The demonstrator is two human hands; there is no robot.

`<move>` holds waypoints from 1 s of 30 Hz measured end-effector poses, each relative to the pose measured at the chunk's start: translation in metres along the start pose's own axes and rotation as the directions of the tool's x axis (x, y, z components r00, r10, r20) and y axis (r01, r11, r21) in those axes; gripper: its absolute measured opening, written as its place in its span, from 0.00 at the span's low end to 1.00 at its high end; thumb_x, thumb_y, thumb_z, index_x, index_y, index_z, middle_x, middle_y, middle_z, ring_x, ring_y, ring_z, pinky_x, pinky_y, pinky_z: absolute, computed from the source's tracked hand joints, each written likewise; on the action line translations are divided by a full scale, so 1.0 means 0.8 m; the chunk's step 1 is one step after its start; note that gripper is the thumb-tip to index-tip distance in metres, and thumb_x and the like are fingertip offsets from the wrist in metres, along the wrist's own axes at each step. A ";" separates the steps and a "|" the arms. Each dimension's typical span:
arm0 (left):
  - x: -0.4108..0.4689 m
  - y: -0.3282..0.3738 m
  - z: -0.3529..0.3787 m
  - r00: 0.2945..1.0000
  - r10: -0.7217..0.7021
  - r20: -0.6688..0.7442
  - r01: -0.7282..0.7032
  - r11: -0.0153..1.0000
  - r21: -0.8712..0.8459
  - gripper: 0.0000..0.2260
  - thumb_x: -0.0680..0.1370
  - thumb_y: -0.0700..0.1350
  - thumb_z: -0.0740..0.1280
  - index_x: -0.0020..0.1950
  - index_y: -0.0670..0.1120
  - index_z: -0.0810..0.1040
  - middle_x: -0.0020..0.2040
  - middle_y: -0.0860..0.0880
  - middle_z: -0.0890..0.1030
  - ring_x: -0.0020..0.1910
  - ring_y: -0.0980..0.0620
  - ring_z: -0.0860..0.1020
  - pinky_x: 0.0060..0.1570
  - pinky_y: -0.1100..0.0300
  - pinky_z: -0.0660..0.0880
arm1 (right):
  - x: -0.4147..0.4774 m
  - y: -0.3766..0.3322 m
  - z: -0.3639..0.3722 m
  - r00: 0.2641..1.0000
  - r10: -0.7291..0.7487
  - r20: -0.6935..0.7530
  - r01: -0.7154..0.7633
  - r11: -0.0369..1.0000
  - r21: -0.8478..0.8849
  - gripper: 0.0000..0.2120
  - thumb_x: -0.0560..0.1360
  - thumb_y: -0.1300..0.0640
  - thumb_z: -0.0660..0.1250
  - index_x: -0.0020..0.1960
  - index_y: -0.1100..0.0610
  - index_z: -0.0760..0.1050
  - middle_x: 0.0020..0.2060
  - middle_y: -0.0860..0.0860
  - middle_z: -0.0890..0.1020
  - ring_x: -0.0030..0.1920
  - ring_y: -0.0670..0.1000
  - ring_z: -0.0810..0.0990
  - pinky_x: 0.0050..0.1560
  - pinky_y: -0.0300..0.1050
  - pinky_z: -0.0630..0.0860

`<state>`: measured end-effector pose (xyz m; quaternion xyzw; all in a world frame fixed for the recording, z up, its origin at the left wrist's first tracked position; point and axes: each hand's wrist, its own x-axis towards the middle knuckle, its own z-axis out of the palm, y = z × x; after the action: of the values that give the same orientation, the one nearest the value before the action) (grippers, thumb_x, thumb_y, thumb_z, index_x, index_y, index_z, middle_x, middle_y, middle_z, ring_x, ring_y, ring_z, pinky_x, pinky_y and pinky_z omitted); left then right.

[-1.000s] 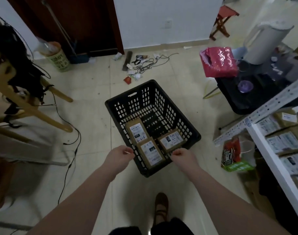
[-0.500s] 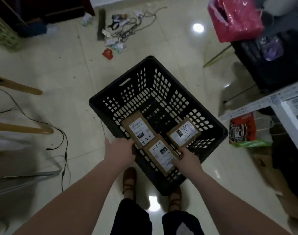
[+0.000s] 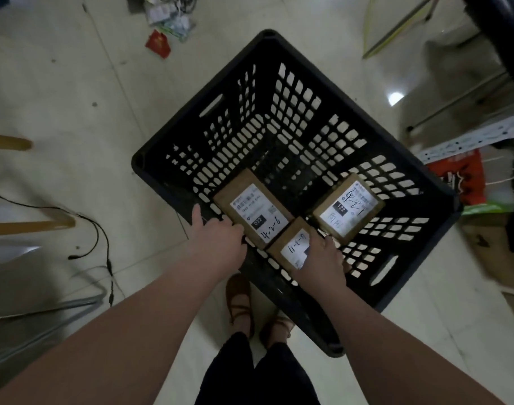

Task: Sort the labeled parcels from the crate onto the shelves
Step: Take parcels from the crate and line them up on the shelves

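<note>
A red packet (image 3: 158,47), black cable (image 3: 99,238) and red-and-green bag (image 3: 470,187) lie on the pale floor (image 3: 74,97).

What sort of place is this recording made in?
Probably a room in a home or small shop used informally for parcel sorting, not a warehouse: a black crate of labelled parcels, a pale tiled floor strewn with litter and a loose cable, and a white perforated shelf upright.

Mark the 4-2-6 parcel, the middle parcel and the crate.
4-2-6 parcel (image 3: 257,213): head view, white label.
middle parcel (image 3: 293,247): head view, white label.
crate (image 3: 267,35): head view, far corner rim.
</note>
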<state>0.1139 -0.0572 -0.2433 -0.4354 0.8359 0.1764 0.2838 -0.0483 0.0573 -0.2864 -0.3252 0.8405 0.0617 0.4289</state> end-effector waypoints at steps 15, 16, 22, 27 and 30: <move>0.009 0.006 0.010 0.991 -0.009 -0.131 0.011 1.000 0.011 0.14 0.78 0.56 0.54 0.53 0.56 0.78 0.47 0.56 0.80 0.54 0.52 0.76 0.67 0.47 0.56 | 0.043 0.012 0.013 0.986 -0.082 -0.143 0.060 0.986 -0.154 0.65 0.59 0.38 0.78 0.75 0.42 0.30 0.73 0.61 0.55 0.74 0.64 0.54 0.69 0.73 0.53; 0.009 0.007 0.004 0.994 -0.016 -0.103 0.013 0.999 -0.033 0.13 0.79 0.56 0.55 0.56 0.57 0.76 0.50 0.55 0.80 0.56 0.52 0.76 0.68 0.47 0.56 | 0.033 0.012 0.002 0.984 -0.092 -0.153 0.074 0.990 -0.122 0.64 0.59 0.37 0.77 0.75 0.41 0.31 0.72 0.60 0.55 0.73 0.64 0.54 0.70 0.72 0.53; -0.014 0.037 -0.055 0.995 -0.088 -0.050 0.055 0.881 -0.471 0.24 0.77 0.58 0.64 0.70 0.51 0.69 0.63 0.48 0.74 0.61 0.50 0.72 0.60 0.55 0.69 | -0.034 0.003 -0.103 0.986 -0.052 -0.156 0.082 0.978 0.191 0.64 0.53 0.34 0.72 0.76 0.39 0.34 0.71 0.57 0.57 0.71 0.62 0.59 0.70 0.65 0.61; -0.058 0.075 -0.146 0.994 -0.080 0.074 0.099 0.378 -0.921 0.47 0.64 0.70 0.68 0.77 0.55 0.54 0.74 0.49 0.63 0.69 0.48 0.67 0.67 0.47 0.68 | -0.094 0.000 -0.213 0.954 -0.146 -0.262 0.253 0.861 0.441 0.62 0.58 0.43 0.77 0.78 0.41 0.39 0.71 0.52 0.59 0.71 0.58 0.61 0.65 0.54 0.69; -0.084 0.092 -0.212 0.996 -0.085 -0.012 0.010 0.253 -0.967 0.54 0.55 0.77 0.66 0.77 0.58 0.53 0.76 0.50 0.60 0.71 0.49 0.65 0.67 0.48 0.66 | -0.141 0.000 -0.274 0.890 -0.276 -0.364 0.396 0.863 0.313 0.62 0.56 0.44 0.76 0.78 0.40 0.40 0.71 0.47 0.58 0.70 0.56 0.62 0.64 0.54 0.69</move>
<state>0.0293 -0.0656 -0.0660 -0.5482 0.5491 0.6278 -0.0615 -0.1500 0.0292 -0.0639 -0.3847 0.8220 -0.2296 0.3516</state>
